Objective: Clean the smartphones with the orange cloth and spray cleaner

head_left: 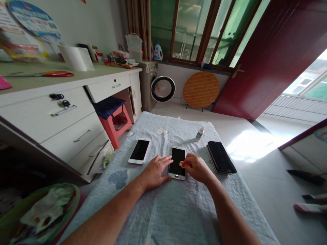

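A white-framed smartphone with a dark screen lies flat on the cloth-covered table in front of me. My left hand rests along its left side, fingers stretched out and touching the edge. Pinched in my right hand is a small orange cloth, pressed against the right part of the screen; most of it is hidden by the fingers. To the left lies a second white smartphone. A dark phone or tablet in a folding case sits right of my right hand. Beyond it stands a small spray bottle.
A light blue quilted cover drapes the table. White drawers and a pink stool stand left, near a waste basket. Farther back are a washing machine with its door open and a round wooden tabletop.
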`<state>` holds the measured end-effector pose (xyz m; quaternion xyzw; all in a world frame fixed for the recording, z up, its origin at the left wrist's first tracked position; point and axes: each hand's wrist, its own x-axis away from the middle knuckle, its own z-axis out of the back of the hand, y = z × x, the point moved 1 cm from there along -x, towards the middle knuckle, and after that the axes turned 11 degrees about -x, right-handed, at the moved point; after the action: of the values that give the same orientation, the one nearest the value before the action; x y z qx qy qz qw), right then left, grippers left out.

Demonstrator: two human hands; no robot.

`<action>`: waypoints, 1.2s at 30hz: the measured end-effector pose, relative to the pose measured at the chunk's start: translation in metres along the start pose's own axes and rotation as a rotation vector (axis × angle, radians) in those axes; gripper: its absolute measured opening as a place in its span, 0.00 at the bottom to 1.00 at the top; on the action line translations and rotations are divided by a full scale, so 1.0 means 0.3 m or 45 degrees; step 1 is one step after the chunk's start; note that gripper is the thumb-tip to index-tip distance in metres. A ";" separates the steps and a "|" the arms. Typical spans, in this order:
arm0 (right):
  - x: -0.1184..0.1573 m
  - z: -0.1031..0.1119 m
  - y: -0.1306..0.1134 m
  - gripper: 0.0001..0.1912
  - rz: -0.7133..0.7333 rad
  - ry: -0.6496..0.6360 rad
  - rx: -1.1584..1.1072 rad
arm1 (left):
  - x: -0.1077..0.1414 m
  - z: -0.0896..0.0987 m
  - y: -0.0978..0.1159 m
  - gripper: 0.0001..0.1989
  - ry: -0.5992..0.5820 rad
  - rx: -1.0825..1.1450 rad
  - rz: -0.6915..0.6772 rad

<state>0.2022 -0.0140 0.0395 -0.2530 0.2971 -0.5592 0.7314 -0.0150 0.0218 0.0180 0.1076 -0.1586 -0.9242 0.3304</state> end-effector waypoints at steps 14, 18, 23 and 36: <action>0.003 0.002 0.026 0.14 -0.048 0.020 -0.142 | 0.001 -0.004 -0.002 0.30 0.010 0.000 -0.003; -0.009 -0.018 0.050 0.16 -0.002 0.152 -0.102 | 0.000 0.000 0.002 0.30 0.008 0.000 0.000; -0.027 -0.045 0.060 0.20 0.026 0.237 -0.025 | -0.001 0.005 0.006 0.30 0.004 0.002 0.004; -0.076 -0.071 0.104 0.20 0.039 0.357 0.029 | 0.000 -0.002 -0.001 0.31 0.016 -0.001 -0.009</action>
<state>0.2033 0.0151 0.0063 -0.1597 0.3938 -0.5811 0.6941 -0.0151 0.0220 0.0174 0.1137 -0.1557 -0.9248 0.3281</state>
